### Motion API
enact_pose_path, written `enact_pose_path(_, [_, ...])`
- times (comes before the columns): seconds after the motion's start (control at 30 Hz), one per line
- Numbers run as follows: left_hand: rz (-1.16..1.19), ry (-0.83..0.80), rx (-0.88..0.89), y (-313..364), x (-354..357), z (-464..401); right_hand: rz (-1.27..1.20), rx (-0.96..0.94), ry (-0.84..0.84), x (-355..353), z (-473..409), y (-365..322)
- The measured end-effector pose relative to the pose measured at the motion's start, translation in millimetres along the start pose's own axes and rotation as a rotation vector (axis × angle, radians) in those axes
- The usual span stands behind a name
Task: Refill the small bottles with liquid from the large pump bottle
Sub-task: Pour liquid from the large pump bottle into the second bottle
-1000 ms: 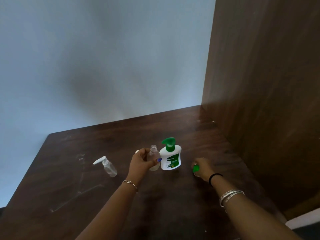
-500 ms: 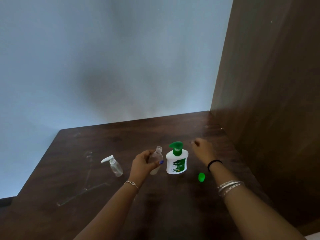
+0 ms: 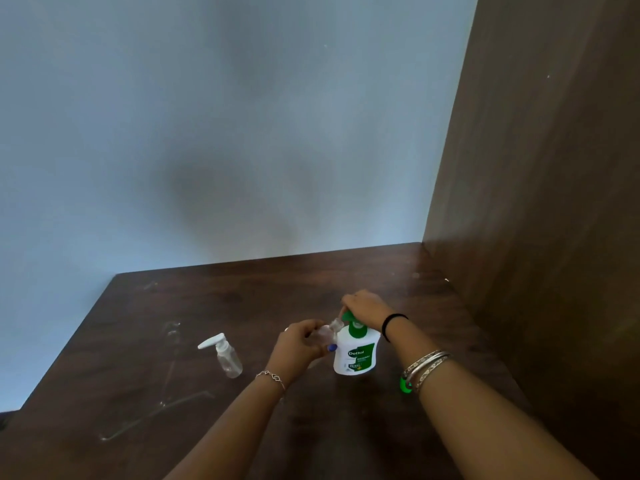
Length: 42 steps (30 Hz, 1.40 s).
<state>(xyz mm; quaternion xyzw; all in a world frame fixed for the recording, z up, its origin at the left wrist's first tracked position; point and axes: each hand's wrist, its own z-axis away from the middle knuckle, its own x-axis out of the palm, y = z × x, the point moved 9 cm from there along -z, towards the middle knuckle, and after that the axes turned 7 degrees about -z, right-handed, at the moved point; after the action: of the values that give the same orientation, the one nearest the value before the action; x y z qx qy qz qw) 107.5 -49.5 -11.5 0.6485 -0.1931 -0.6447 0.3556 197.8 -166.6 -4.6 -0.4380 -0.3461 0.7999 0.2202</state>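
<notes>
A white pump bottle [image 3: 355, 357] with a green label and green pump head stands on the dark wooden table [image 3: 346, 427]. My right hand [image 3: 363, 306] rests on top of its pump head. My left hand [image 3: 298, 344] grips a small clear uncapped bottle [image 3: 329, 333], tilted so its open neck sits right under the pump's spout. A green cap [image 3: 403, 385] lies on the table, partly hidden behind my right wrist. Left of my hands stands a second small clear bottle [image 3: 227, 356] with a white pump top.
A tall brown wooden panel [image 3: 536, 202] walls off the table's right side. A pale blue wall [image 3: 207, 133] runs along the back. Faint shiny streaks [image 3: 156, 414] mark the table's left part, near its left edge.
My right hand left the green cap on the table and moved up and left onto the pump head. My left hand brought the small bottle's neck under the spout.
</notes>
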Motion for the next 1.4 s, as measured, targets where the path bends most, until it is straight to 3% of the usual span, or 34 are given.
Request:
enact_pose_path(0.27, [0.016,0.015,-0.003,2.0,-1.4,-5.4,0.205,0.048,-0.120,7.0,2.5,-4.2])
enact_pose_path(0.43, [-0.001,0.018,0.007,7.1,-3.6,-8.3,0.244,0.081,-0.095,6.1,0.0,-3.7])
enact_pose_path(0.87, [0.036,0.002,-0.012,7.6,3.8,-6.0,-0.015,0.160,-0.031,8.0,10.9,7.8])
enact_pose_path(1.07, [0.054,0.008,0.006,8.6,1.6,-5.0,-0.028,0.180,-0.171,13.1,16.7,1.9])
enact_pose_path(1.3, [0.063,0.026,-0.006,3.7,1.9,-6.6,0.042,0.119,0.019,8.4,2.5,4.7])
enact_pose_path(1.4, [0.065,0.028,0.002,3.7,1.7,-7.5,-0.005,0.121,0.024,7.6,3.5,6.9])
